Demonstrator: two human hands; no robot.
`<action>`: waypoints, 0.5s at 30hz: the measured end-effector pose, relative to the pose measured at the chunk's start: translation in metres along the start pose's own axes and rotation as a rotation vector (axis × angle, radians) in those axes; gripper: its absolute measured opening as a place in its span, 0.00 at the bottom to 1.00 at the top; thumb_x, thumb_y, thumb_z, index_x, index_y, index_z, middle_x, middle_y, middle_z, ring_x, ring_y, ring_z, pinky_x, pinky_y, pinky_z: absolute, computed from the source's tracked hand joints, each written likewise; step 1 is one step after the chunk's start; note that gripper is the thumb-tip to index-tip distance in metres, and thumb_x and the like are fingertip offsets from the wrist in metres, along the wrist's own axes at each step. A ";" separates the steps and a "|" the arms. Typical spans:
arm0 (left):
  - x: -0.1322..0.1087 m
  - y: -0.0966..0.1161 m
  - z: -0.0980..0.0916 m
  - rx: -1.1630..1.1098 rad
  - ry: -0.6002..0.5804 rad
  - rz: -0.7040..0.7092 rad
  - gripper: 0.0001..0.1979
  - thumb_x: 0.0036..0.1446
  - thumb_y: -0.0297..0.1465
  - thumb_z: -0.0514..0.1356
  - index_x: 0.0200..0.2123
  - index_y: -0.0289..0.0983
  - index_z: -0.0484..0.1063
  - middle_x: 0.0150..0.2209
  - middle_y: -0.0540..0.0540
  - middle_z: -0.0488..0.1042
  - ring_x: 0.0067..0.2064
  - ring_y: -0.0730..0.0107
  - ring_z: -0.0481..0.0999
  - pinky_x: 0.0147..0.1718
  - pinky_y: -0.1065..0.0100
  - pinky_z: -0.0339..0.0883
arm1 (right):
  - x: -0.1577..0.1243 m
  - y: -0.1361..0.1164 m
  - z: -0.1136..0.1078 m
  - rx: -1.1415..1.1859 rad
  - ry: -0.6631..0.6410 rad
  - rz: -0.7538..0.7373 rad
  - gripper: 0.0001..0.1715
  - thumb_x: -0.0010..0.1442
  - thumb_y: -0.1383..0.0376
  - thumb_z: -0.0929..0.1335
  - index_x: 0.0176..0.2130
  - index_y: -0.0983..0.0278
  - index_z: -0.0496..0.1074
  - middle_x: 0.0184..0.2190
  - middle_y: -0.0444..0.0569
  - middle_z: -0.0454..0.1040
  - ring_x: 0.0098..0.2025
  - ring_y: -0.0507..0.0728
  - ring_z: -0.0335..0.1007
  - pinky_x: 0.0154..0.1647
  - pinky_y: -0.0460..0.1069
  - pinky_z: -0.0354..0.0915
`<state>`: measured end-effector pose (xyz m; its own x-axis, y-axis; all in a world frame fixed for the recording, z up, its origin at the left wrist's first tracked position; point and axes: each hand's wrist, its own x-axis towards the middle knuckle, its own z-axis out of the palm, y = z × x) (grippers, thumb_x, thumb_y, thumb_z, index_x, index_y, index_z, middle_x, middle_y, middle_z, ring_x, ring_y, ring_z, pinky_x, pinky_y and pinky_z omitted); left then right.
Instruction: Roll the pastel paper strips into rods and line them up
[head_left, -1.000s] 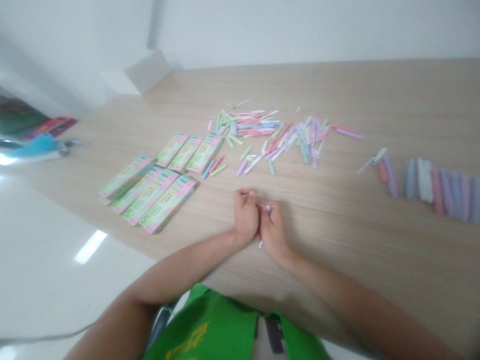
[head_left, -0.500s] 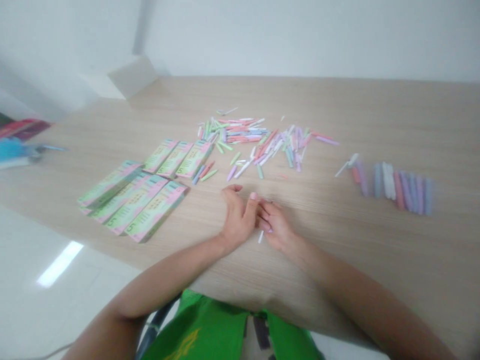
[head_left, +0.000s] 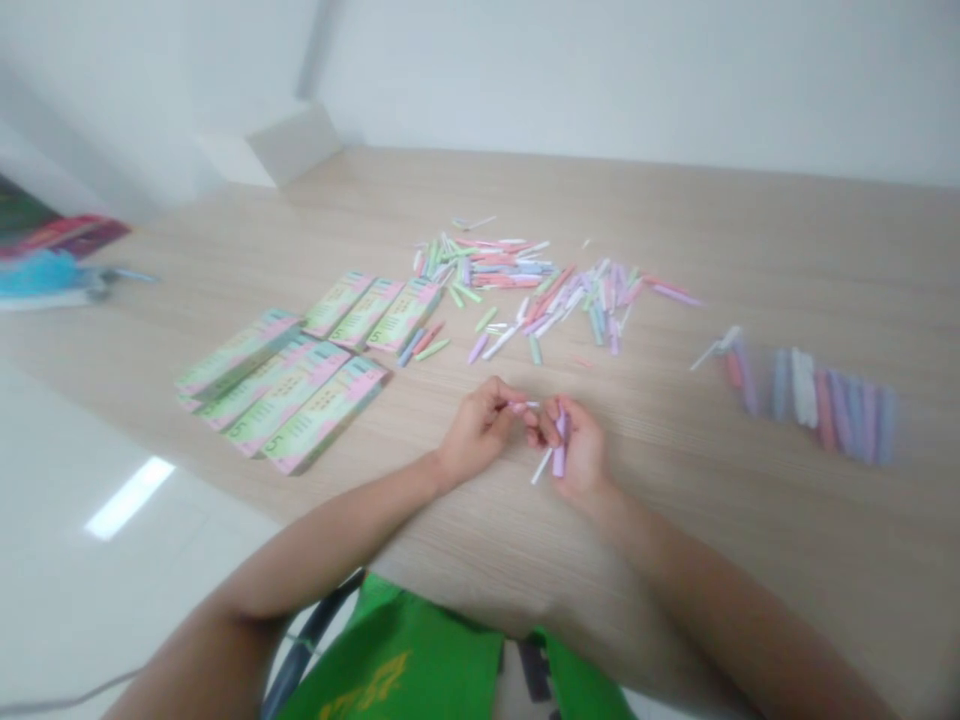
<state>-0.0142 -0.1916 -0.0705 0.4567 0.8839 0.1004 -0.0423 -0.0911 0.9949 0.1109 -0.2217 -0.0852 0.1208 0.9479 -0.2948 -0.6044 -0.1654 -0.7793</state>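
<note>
Just in front of me, at the near part of the table, my left hand (head_left: pixel 474 432) pinches a small purple pen piece (head_left: pixel 517 406) with a thin white tip pointing right. Close against it, my right hand (head_left: pixel 585 452) is closed around a purple pen barrel (head_left: pixel 559 460). A thin white stick (head_left: pixel 540 468) also pokes out below the right fingers. Whether the left piece touches the right fingertips is too blurred to tell. Beyond both hands lies a loose heap of pastel pen parts (head_left: pixel 510 268), in green, red, purple, blue and white.
Several green-and-pink boxes (head_left: pixel 330 415) marked 5 lie at the left. Beside them rest a few pens (head_left: pixel 422 345). On the right, pastel pen pieces form a row (head_left: pixel 844 410). A white box (head_left: pixel 294 145) stands at the back left on the wooden table (head_left: pixel 675 540).
My hands have drawn slightly apart, and the left fingers have closed into a pinch. The purple barrel now shows in my right hand. The whole view has shifted a little.
</note>
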 end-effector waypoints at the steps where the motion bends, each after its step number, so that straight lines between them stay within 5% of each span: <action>1: 0.000 -0.001 0.000 -0.039 -0.011 0.015 0.10 0.60 0.38 0.56 0.37 0.37 0.62 0.31 0.45 0.76 0.29 0.71 0.74 0.35 0.65 0.67 | 0.002 -0.003 -0.001 -0.032 0.044 -0.035 0.18 0.54 0.55 0.62 0.20 0.61 0.56 0.10 0.37 0.53 0.16 0.50 0.57 0.21 0.45 0.58; 8: -0.017 -0.015 0.004 0.286 0.237 0.236 0.07 0.56 0.36 0.61 0.35 0.39 0.73 0.32 0.43 0.78 0.31 0.70 0.72 0.36 0.66 0.65 | 0.017 -0.028 -0.006 -0.188 0.326 -0.175 0.11 0.51 0.64 0.60 0.19 0.62 0.60 0.12 0.40 0.60 0.17 0.49 0.59 0.19 0.44 0.53; 12: -0.030 -0.021 0.012 0.362 0.086 0.284 0.05 0.53 0.34 0.63 0.33 0.41 0.75 0.31 0.43 0.79 0.29 0.68 0.72 0.33 0.65 0.65 | 0.019 -0.037 -0.004 -0.068 0.462 -0.224 0.12 0.51 0.64 0.59 0.18 0.61 0.54 0.11 0.37 0.53 0.14 0.46 0.47 0.14 0.44 0.45; 15: -0.036 -0.021 0.017 0.398 -0.051 0.272 0.04 0.54 0.33 0.62 0.34 0.42 0.75 0.33 0.42 0.79 0.32 0.66 0.75 0.34 0.63 0.65 | 0.014 -0.037 -0.001 -0.007 0.417 -0.103 0.13 0.53 0.61 0.58 0.21 0.61 0.52 0.11 0.36 0.51 0.13 0.47 0.44 0.13 0.44 0.42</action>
<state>-0.0152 -0.2295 -0.0956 0.5198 0.7811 0.3461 0.1726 -0.4928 0.8528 0.1354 -0.2026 -0.0610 0.4892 0.7686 -0.4122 -0.5671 -0.0788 -0.8199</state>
